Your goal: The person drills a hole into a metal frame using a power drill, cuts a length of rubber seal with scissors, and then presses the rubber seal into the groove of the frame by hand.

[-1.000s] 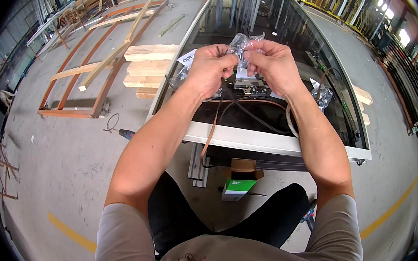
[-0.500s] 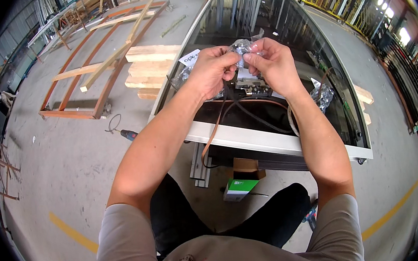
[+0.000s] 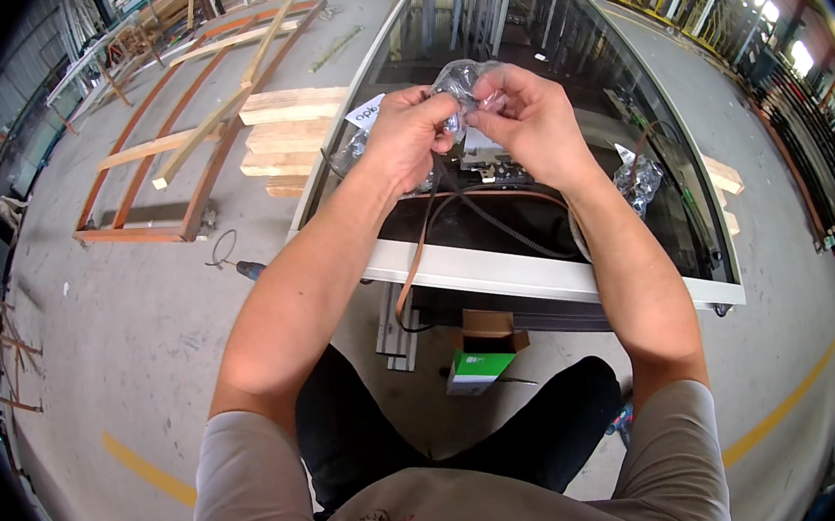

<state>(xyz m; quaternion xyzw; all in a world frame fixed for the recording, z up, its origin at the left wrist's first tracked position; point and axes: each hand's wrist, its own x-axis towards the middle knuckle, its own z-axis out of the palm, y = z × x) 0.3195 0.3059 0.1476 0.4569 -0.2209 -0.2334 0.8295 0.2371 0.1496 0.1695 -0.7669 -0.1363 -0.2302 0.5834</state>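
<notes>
Both of my hands pinch a crumpled clear plastic bag [image 3: 458, 78] above the near end of a glass panel with a white frame [image 3: 498, 265]. My left hand [image 3: 409, 133] is closed on the bag's left side, and my right hand [image 3: 528, 119] grips its right side. What the bag contains I cannot make out. Below the hands lie a metal mechanism [image 3: 489, 165], partly covered, and a black corrugated cable [image 3: 507, 232]. A flat brown strap [image 3: 418, 263] hangs over the frame's near edge. Another clear bag [image 3: 639, 182] rests on the glass beside my right forearm.
Stacked wooden blocks [image 3: 293, 137] support the panel's left side. An open green and white box [image 3: 482, 355] stands on the floor between my knees. A power tool [image 3: 251, 269] lies at left, near an orange-brown metal frame [image 3: 139, 234]. Racks of profiles line the right.
The bag has puffed up and stands higher between my fingers. My hands have shifted slightly left in the picture, and so has the surrounding scene.
</notes>
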